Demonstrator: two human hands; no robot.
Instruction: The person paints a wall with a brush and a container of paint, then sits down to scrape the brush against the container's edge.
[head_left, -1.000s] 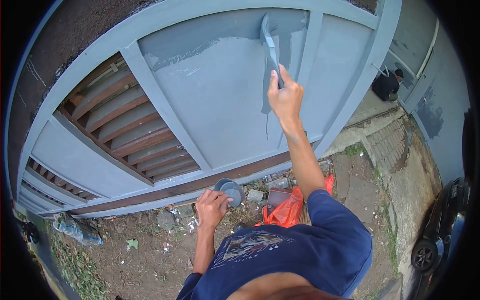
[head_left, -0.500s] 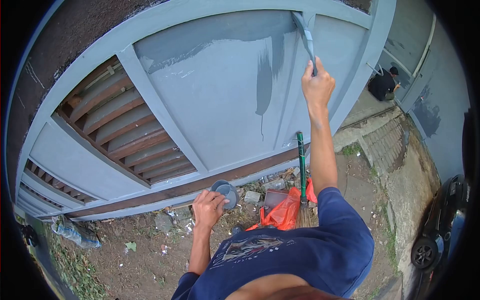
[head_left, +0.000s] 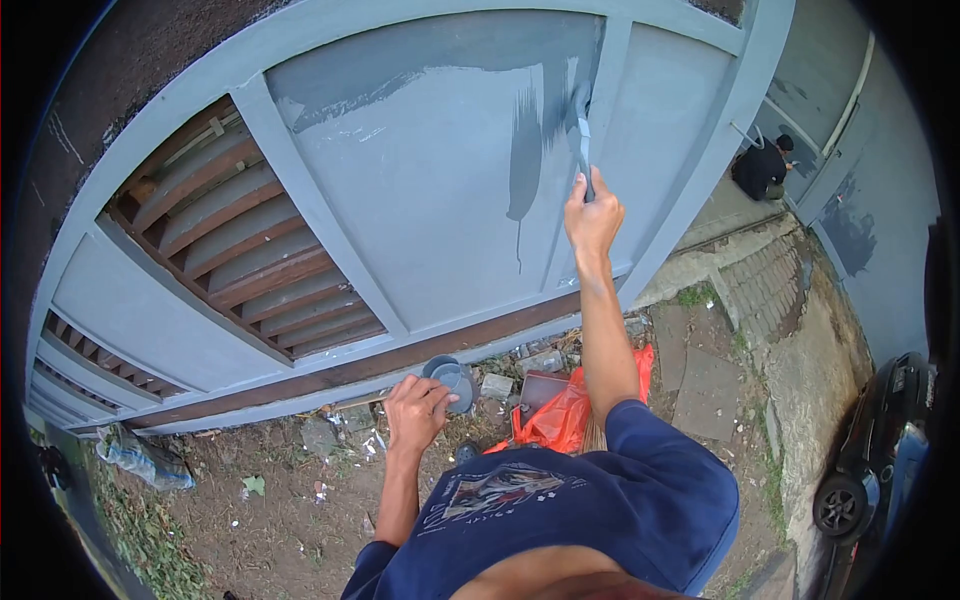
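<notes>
My right hand is closed round the handle of a paintbrush, whose bristles press on the grey wall panel near its right-hand frame strip. Darker wet paint covers the panel's top edge and runs down its right part, with one broad streak ending in a thin drip. Lower down, my left hand grips the rim of a small grey paint cup. The inside of the cup is partly hidden by my fingers.
Left of the panel is a slatted vent opening. An orange-red plastic bag lies on the ground by the wall's foot. Another person crouches at the back right. A black car stands at right, and a sack lies at left.
My right hand has brought the paintbrush down and slightly left along the panel's right edge, leaving darker paint there. My left hand still holds the cup in nearly the same place.
</notes>
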